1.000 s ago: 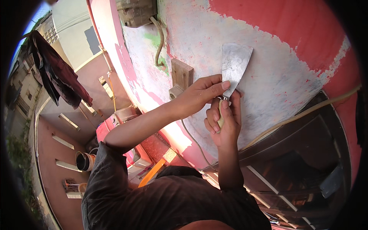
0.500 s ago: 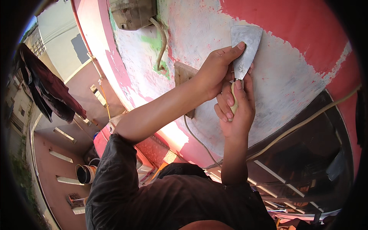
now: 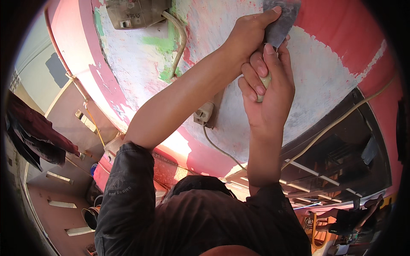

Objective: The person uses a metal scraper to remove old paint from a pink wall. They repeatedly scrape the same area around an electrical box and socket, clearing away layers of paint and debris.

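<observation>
A paint scraper point(image 3: 282, 26) with a flared grey metal blade and a pale handle stands up against the wall at the upper right. My right hand point(image 3: 275, 87) is wrapped round its handle, the thumb pointing up toward the blade. Higher up, my left hand point(image 3: 249, 34) presses its thumb on the blade face; its other fingers are hidden behind the blade. The wall point(image 3: 316, 70) around the blade is whitish and patchy, with red paint point(image 3: 337, 25) left above and to the right in a ragged edge.
At the upper left a meter box point(image 3: 136, 15) with a thick cable hangs on the wall. A plug point(image 3: 204, 112) sits in a socket below my left forearm. Another cable point(image 3: 337, 128) crosses by a dark window point(image 3: 341, 162). Clothes point(image 3: 36, 132) hang far left; a person point(image 3: 354, 219) is at lower right.
Both hands have moved up with the scraper, whose blade now overlaps the red paint and has turned darker in the light. The view has shifted, bringing the plug and another person into sight.
</observation>
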The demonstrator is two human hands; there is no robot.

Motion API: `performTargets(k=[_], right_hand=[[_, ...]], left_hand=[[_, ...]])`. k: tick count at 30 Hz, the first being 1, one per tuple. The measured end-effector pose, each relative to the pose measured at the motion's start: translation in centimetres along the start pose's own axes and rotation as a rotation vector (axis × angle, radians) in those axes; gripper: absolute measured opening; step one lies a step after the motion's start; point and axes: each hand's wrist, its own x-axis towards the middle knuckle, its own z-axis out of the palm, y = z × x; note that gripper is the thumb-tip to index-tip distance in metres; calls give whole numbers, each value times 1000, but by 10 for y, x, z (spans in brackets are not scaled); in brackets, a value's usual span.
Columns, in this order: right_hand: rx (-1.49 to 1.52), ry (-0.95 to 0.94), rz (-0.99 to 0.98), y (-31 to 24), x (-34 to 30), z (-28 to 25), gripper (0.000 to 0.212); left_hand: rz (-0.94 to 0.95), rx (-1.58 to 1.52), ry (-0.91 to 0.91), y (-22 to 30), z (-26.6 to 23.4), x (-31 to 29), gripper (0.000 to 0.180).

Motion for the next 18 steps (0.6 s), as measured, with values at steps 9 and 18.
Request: performTargets(k=[9,18], right_hand=[[6,52,23,-1,-24,-23,13],[18,82,88,-23,-23,-23,6]], left_hand=[[564,548,-125,-31,-49,-31,45],[1593,965,64,-44,-32,30,37]])
